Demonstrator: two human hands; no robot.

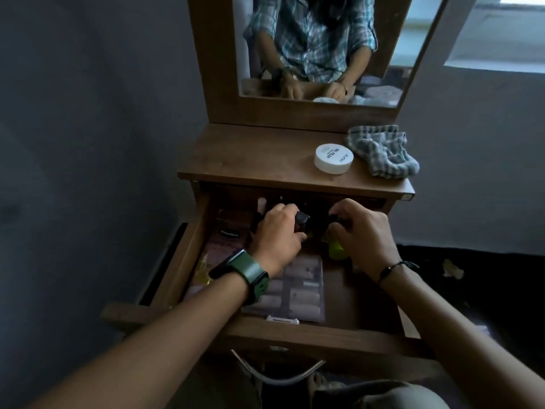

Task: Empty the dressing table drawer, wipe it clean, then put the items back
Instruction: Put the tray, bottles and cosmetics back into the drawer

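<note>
Nearest me are my two bare forearms, reaching forward into the pulled-out drawer (188,249) of the brown wooden dressing table (253,160). The drawer is a shallow, straight-sided box, its front rail close under my elbows and its side walls hemming in both wrists.

My left hand (275,234), a green-strapped watch (244,273) on its wrist, has its fingers curled round a small dark bottle (301,222) near the drawer's back edge. My right hand (362,234), with a thin black wrist cord, is curled over a yellow-green bottle (336,249) by the right wall; I see the thumb and fingers closed on its dark top.

Flat on the drawer floor lie a glossy purplish packet (227,234) along the left wall and a sheet of pale press-on nails (303,293) at the front middle.

On the table's top, toward its right edge, a round white tub (333,158) sits just beside a crumpled checked cloth (383,152). The left half of that top is bare wood.
</note>
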